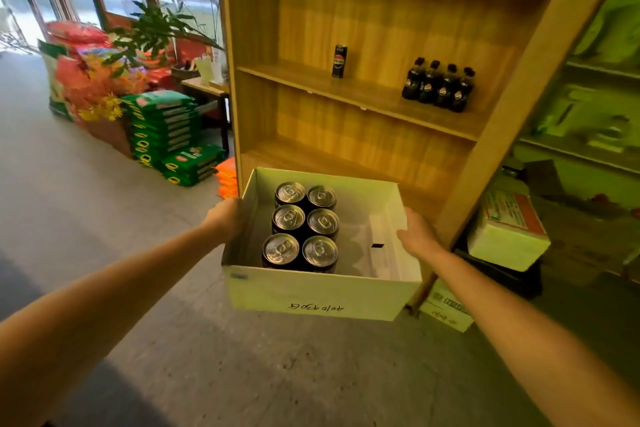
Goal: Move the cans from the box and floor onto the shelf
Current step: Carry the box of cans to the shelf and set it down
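Observation:
An open white cardboard box (311, 295) is held up in front of the wooden shelf unit (363, 97). Inside it stand several dark cans (301, 222) with silver tops, in two rows toward the left side. My left hand (225, 218) grips the box's left wall. My right hand (417, 234) grips the right wall, fingers over the rim. One black can (339, 61) stands alone on the middle shelf board.
Several small dark bottles (440, 85) stand at the right of the same shelf. Green sacks (166, 128), flowers and a plant (152, 28) are stacked at the left. A white carton (505, 232) and another box (446, 308) sit low at the right.

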Tool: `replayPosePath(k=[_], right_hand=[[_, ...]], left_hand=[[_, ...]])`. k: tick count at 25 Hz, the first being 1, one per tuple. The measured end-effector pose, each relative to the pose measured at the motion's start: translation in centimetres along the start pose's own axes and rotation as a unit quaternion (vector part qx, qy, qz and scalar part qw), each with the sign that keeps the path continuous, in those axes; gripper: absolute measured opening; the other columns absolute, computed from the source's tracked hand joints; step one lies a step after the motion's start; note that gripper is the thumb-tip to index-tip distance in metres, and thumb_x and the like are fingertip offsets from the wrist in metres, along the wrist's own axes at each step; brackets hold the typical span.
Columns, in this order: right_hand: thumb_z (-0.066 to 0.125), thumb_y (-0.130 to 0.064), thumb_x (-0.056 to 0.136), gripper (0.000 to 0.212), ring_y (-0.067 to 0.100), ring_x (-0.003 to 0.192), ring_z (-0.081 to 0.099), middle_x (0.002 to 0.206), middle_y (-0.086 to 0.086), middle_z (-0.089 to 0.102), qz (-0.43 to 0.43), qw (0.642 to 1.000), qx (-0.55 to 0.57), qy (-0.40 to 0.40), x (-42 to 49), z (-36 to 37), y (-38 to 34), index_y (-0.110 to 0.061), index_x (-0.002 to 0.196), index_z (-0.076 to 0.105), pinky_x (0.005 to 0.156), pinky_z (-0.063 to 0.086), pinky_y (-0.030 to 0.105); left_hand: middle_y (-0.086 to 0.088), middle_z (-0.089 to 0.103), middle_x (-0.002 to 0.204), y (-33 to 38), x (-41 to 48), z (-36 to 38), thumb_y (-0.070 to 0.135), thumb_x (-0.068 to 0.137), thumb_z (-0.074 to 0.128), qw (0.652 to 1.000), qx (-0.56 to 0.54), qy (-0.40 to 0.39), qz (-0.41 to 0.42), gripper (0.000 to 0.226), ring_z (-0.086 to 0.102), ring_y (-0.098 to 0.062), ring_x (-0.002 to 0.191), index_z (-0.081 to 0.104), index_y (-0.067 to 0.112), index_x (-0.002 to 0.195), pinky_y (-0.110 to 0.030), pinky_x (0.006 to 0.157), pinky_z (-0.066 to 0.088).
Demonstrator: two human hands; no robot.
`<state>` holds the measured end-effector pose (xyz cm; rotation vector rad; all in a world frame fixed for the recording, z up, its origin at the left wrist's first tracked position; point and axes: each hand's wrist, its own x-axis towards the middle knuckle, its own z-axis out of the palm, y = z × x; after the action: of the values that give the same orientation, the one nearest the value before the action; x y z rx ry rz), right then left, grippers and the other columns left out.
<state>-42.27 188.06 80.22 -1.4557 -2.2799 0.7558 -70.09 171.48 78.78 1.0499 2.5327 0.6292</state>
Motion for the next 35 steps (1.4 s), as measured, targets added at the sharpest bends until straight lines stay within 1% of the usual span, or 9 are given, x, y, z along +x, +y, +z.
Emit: replayPosePath(k=[4, 11, 15, 17, 19, 26, 30, 32, 35], right_hand=[[0.042, 0.001, 0.091, 0.035, 0.031, 0.108, 0.055, 0.123, 0.015, 0.058, -0.008, 1.0, 0.013, -0.008, 12.0, 3.0, -1.4, -0.009, 0.124, 0.048, 0.08, 0.044, 0.034], [0.04, -0.005, 0.093, 0.032, 0.026, 0.099, 0.059, 0.117, 0.01, 0.06, -0.012, 1.0, 0.016, -0.012, 33.6, 8.5, -3.4, -0.015, 0.123, 0.047, 0.071, 0.048, 0.032], [0.039, -0.006, 0.094, 0.03, 0.022, 0.089, 0.056, 0.114, 0.012, 0.06, -0.002, 0.999, 0.031, -0.019, 42.2, 10.9, -5.1, -0.014, 0.122, 0.047, 0.069, 0.047, 0.031], [0.039, -0.004, 0.094, 0.037, 0.024, 0.097, 0.056, 0.12, 0.012, 0.058, 0.002, 0.999, 0.027, -0.019, 45.7, 12.1, -6.0, -0.015, 0.129, 0.043, 0.072, 0.045, 0.03], [0.038, -0.003, 0.094, 0.04, 0.029, 0.108, 0.055, 0.125, 0.012, 0.055, 0.007, 1.0, 0.017, -0.013, 48.4, 13.3, -6.8, -0.014, 0.133, 0.04, 0.076, 0.045, 0.032], [0.038, -0.001, 0.093, 0.043, 0.031, 0.112, 0.053, 0.129, 0.014, 0.052, 0.078, 0.996, 0.038, 0.001, 54.4, 19.4, -7.4, -0.012, 0.134, 0.038, 0.081, 0.044, 0.032], [0.037, 0.002, 0.094, 0.046, 0.031, 0.131, 0.04, 0.142, 0.016, 0.042, 0.163, 0.983, 0.076, 0.044, 53.2, 23.9, -7.8, -0.006, 0.138, 0.032, 0.105, 0.036, 0.038], [0.037, -0.002, 0.095, 0.048, 0.033, 0.134, 0.036, 0.145, 0.019, 0.037, 0.21, 0.976, 0.043, 0.045, 52.2, 26.4, -7.7, -0.004, 0.142, 0.024, 0.107, 0.031, 0.037], [0.037, -0.007, 0.097, 0.048, 0.034, 0.133, 0.037, 0.146, 0.02, 0.036, 0.26, 0.963, 0.025, 0.066, 50.6, 29.9, -6.8, -0.004, 0.143, 0.023, 0.104, 0.033, 0.037]], left_hand=[[-0.021, 0.056, 0.124, 0.9, 10.1, -0.1, 0.003, 0.089, 0.047, 1.0, 0.0, 0.019, -0.022, 0.036, 0.057, -0.036, 0.111, 0.05, 0.003, 0.125, -0.042, 0.09, 0.05], [-0.02, 0.056, 0.126, 2.8, 29.2, 1.7, 0.002, 0.091, 0.043, 0.997, -0.009, 0.042, -0.066, 0.036, 0.056, -0.034, 0.113, 0.048, 0.004, 0.127, -0.04, 0.09, 0.049], [-0.022, 0.054, 0.129, 3.6, 38.1, 0.9, 0.001, 0.089, 0.047, 0.996, 0.013, 0.037, -0.077, 0.039, 0.053, -0.038, 0.117, 0.048, 0.004, 0.128, -0.044, 0.095, 0.045], [-0.022, 0.054, 0.129, 3.7, 42.2, 0.6, 0.001, 0.088, 0.045, 0.996, 0.018, 0.031, -0.083, 0.039, 0.053, -0.039, 0.118, 0.048, 0.005, 0.127, -0.045, 0.095, 0.044], [-0.022, 0.055, 0.128, 3.4, 45.8, 0.8, 0.0, 0.088, 0.044, 0.996, 0.023, 0.027, -0.083, 0.039, 0.053, -0.039, 0.117, 0.048, 0.005, 0.127, -0.044, 0.094, 0.045], [-0.024, 0.053, 0.13, 0.7, 56.6, 3.3, -0.005, 0.088, 0.044, 0.999, 0.03, -0.026, -0.032, 0.046, 0.052, -0.039, 0.119, 0.042, 0.002, 0.133, -0.044, 0.095, 0.045], [-0.027, 0.056, 0.125, -1.6, 61.9, 4.9, -0.008, 0.085, 0.046, 0.996, 0.03, -0.078, 0.041, 0.047, 0.055, -0.042, 0.114, 0.043, 0.0, 0.131, -0.048, 0.092, 0.047], [-0.027, 0.058, 0.122, -3.1, 64.0, 6.0, -0.007, 0.085, 0.044, 0.99, 0.032, -0.119, 0.072, 0.046, 0.056, -0.042, 0.111, 0.042, 0.001, 0.13, -0.05, 0.091, 0.05], [-0.026, 0.057, 0.123, -5.5, 65.6, 8.7, -0.005, 0.086, 0.042, 0.982, 0.023, -0.165, 0.091, 0.048, 0.056, -0.042, 0.111, 0.038, 0.004, 0.134, -0.052, 0.091, 0.051]])
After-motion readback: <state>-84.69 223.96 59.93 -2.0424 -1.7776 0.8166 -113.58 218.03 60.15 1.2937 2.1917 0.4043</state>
